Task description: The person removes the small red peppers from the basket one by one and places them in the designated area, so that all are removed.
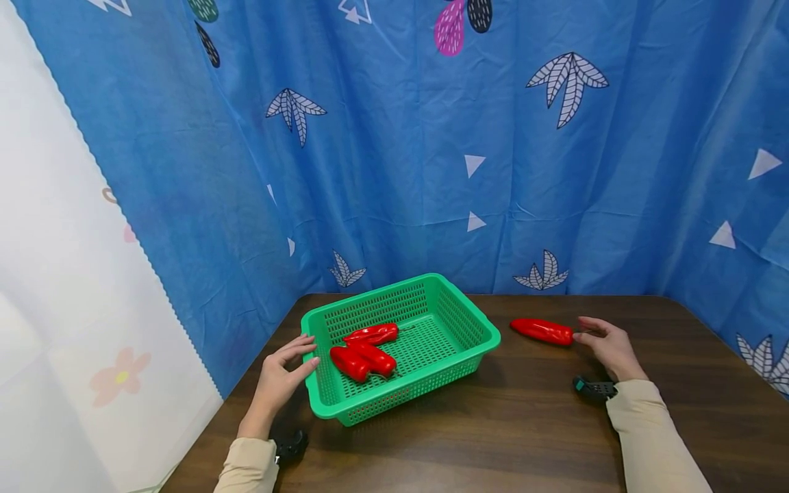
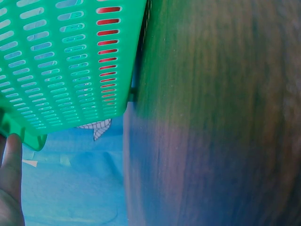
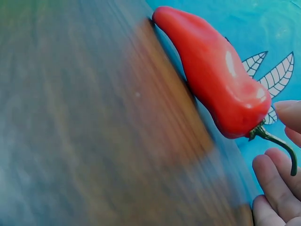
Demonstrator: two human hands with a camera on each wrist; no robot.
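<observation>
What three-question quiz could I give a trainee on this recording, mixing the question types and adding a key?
1. Count: how many red peppers lie inside the green perforated basket?

2. Multiple choice: in the right wrist view, what colour is the stem of the loose red pepper?
A. Yellow
B. Green
C. White

3. True or false: the left hand is the hand nearer to the loose red pepper.

Key:
1. Three.
2. B.
3. False; the right hand is beside it, at its stem end.
</observation>
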